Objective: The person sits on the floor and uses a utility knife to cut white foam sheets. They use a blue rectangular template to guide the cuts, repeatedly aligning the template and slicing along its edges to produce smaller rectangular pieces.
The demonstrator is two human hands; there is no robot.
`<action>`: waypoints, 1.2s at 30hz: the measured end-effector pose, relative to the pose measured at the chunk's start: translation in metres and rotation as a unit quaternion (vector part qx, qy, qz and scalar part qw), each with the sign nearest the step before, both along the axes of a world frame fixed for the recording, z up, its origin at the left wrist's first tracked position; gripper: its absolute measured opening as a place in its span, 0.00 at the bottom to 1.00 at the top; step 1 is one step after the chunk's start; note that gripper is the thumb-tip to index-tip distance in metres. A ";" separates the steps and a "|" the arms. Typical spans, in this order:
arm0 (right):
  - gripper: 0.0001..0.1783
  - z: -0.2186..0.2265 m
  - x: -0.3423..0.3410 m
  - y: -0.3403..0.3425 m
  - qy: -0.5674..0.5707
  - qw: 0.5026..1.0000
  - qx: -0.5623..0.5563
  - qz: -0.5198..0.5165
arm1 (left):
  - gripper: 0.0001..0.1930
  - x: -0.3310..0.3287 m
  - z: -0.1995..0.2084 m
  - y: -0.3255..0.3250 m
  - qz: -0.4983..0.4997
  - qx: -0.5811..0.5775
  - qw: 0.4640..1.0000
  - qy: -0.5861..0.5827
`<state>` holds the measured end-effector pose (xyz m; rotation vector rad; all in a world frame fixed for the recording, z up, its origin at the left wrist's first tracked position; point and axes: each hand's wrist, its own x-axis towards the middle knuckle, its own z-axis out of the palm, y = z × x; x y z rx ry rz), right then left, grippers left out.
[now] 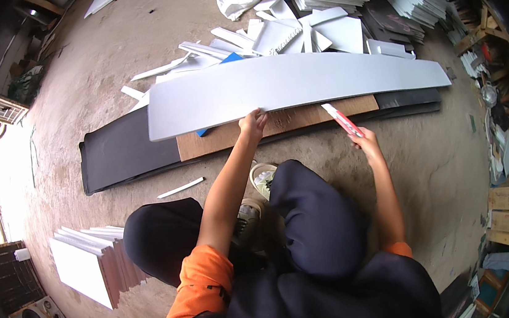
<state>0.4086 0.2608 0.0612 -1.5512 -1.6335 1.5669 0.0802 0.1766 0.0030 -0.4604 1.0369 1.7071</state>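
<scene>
board (296,83), long and white, is over black slab (129,148), hiding part of it. left hand (254,123) pinches the board's near edge; right hand (365,142), on near side of board, is wrapped around slim red-and-white tool (343,121).

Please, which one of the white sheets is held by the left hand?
The long white sheet, whose near edge the left hand grips. It alone is held; the other white pieces lie in the loose heap beyond it or in stacks.

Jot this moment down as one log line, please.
left hand: holds white sheet by near edge | right hand: holds red tool | cardboard: on black sheet
</scene>
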 end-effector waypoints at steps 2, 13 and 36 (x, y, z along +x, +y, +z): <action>0.12 0.014 0.005 0.005 0.012 0.999 -0.005 -0.029 | 0.17 -0.003 -0.006 -0.011 0.054 -0.028 0.998 0.001; 0.10 -0.024 -0.171 0.012 0.115 0.987 0.048 0.104 | 0.32 -0.094 0.020 -0.075 0.293 -0.249 0.920 0.072; 0.25 -0.042 -0.367 0.134 -0.055 0.911 0.284 0.293 | 0.36 -0.219 0.009 -0.089 -0.197 -0.462 0.619 0.604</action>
